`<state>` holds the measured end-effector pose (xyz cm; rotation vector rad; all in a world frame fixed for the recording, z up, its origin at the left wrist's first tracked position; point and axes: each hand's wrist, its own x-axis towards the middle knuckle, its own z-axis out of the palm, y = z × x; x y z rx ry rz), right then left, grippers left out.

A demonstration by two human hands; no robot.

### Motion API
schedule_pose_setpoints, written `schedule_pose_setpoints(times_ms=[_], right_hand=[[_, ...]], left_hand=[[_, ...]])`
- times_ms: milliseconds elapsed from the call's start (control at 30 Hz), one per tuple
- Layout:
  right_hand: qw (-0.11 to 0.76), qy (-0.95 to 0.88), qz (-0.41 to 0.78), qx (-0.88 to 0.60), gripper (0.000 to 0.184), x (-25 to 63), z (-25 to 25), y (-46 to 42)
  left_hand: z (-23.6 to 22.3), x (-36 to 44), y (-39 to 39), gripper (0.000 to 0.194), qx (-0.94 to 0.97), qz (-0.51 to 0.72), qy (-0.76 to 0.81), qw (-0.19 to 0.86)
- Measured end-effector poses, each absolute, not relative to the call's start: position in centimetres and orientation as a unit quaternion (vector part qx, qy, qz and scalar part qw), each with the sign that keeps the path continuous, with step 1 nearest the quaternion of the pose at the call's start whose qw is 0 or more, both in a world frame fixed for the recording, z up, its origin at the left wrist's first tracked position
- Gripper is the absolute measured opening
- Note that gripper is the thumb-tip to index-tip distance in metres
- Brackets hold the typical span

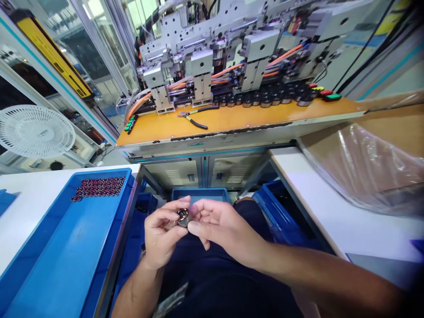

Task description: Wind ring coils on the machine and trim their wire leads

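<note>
A small round motor stator point(183, 218) with copper windings around its top is held in front of my body, over my lap. My left hand point(160, 233) grips it from the left between thumb and fingers. Thin wire ends seem to show beside the left fingers. From the right, my right hand point(228, 227) closes thumb and index finger at the stator's right side. The right fingers hide part of that side.
On the left, a blue tray point(62, 251) bears packed wound stators point(101, 186). Ahead, pliers point(198, 117) and dark round parts point(265, 99) lie on an orange bench point(232, 123) below a machine point(202, 62). A plastic-lined cardboard box point(374, 163) stands right. A fan point(36, 131) is left.
</note>
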<state>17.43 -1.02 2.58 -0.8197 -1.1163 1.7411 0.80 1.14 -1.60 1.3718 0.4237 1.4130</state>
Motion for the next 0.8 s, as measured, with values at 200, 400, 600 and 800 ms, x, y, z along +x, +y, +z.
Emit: schedule_pose_setpoints(times_ms=[200, 400, 600, 800], right_hand=[[0.49, -0.475, 0.687, -0.25, 0.03, 17.3, 1.1, -0.5], [0.625, -0.68, 0.177, -0.339, 0.022, 18.5, 0.8, 0.0], [0.548, -0.748, -0.084, -0.364, 0.025, 19.4, -0.3, 0.1], [0.523, -0.779, -0.166, -0.305, 0.033, 19.7, -1.2, -0.4]], left_hand=[[-1.5, 1.9, 1.6, 0.01, 0.495, 0.593, 0.187, 0.607], [-3.2, 2.4, 1.3, 0.02, 0.431, 0.619, 0.409, 0.513], [-0.2, 2.2, -1.6, 0.051, 0.722, 0.554, 0.352, 0.217], [2.4, 2.3, -0.8, 0.036, 0.758, 0.507, 0.353, 0.209]])
